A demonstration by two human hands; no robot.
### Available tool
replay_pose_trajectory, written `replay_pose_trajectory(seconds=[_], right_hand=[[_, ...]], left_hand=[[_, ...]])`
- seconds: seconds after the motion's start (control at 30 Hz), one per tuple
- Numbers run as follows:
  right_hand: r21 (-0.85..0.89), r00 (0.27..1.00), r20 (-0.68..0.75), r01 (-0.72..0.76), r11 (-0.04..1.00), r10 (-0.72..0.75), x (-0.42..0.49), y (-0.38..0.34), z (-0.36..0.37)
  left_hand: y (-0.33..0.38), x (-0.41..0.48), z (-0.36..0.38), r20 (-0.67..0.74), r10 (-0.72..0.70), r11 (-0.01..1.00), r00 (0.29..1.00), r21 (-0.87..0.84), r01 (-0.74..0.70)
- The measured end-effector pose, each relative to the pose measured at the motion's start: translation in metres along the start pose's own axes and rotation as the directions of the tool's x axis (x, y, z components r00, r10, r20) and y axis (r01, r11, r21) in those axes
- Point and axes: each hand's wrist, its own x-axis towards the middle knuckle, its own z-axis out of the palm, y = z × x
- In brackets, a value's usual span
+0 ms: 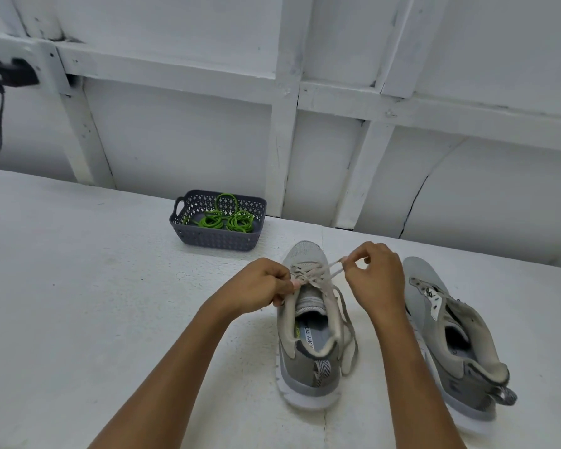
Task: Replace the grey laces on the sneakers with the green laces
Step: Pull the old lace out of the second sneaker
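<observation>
Two grey sneakers stand on the white table. The left sneaker points away from me and carries a grey lace, whose loose end hangs down its right side. My left hand pinches the lace at the upper left eyelets. My right hand pinches a strand of the same lace and holds it taut above the tongue. The right sneaker lies tilted to the right, with no lace visible in it. Coiled green laces lie in a dark grey basket behind the shoes.
A white panelled wall runs close behind the table's far edge. A black device with a cable hangs on the wall at the far left. The white table stretches out to the left of the shoes.
</observation>
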Motion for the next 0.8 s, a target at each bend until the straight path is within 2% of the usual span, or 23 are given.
replay_pose_trajectory(seconds=[0.07,0.13,0.23,0.33,0.4,0.47,0.53,0.57,0.63,0.7,0.73,0.8], right_hand=[[-0.035,0.985,0.174,0.007,0.999,-0.001,0.004,0.005,-0.005],[0.010,0.950,0.298,0.091,0.996,-0.090,0.003,0.003,-0.009],[0.083,0.890,0.389,0.223,0.971,-0.238,-0.004,-0.008,-0.010],[-0.050,0.841,0.460,0.344,0.938,-0.284,-0.009,-0.014,0.000],[-0.098,0.839,0.465,0.368,0.925,-0.284,-0.010,-0.017,0.007],[-0.004,0.859,0.438,0.296,0.955,-0.264,-0.012,-0.019,0.009],[0.183,0.900,0.395,0.120,0.976,-0.184,-0.013,-0.022,0.007],[0.299,0.921,0.365,0.023,0.954,-0.136,-0.013,-0.023,0.006],[0.560,0.939,0.342,-0.171,0.810,-0.039,-0.010,-0.026,0.001],[0.706,0.934,0.357,-0.279,0.651,0.014,-0.004,-0.025,-0.005],[0.728,0.934,0.357,-0.291,0.620,0.020,-0.001,-0.023,-0.007],[0.724,0.932,0.362,-0.298,0.622,0.024,0.002,-0.018,-0.008]], left_hand=[[0.000,0.001,-0.001,0.006,-0.004,1.000,1.000,0.008,0.004],[0.002,0.003,-0.001,0.019,-0.007,1.000,1.000,0.020,0.007],[0.004,0.005,-0.001,0.033,-0.015,1.000,0.999,0.019,0.015],[0.005,0.006,-0.002,0.050,-0.020,1.000,0.999,0.014,0.020],[0.006,0.005,-0.002,0.057,-0.024,1.000,0.998,0.007,0.024],[0.006,0.003,-0.003,0.060,-0.031,0.999,0.998,-0.015,0.032],[0.005,0.002,-0.003,0.062,-0.035,0.998,0.997,-0.051,0.038],[0.005,0.001,-0.003,0.065,-0.039,0.997,0.997,-0.068,0.043],[0.004,0.001,-0.003,0.070,-0.047,0.995,0.996,-0.083,0.053],[0.004,0.001,-0.003,0.075,-0.054,0.994,0.996,-0.093,0.061],[0.004,0.001,-0.003,0.077,-0.055,0.993,0.996,-0.097,0.062],[0.004,0.002,-0.002,0.080,-0.053,0.994,0.995,-0.095,0.061]])
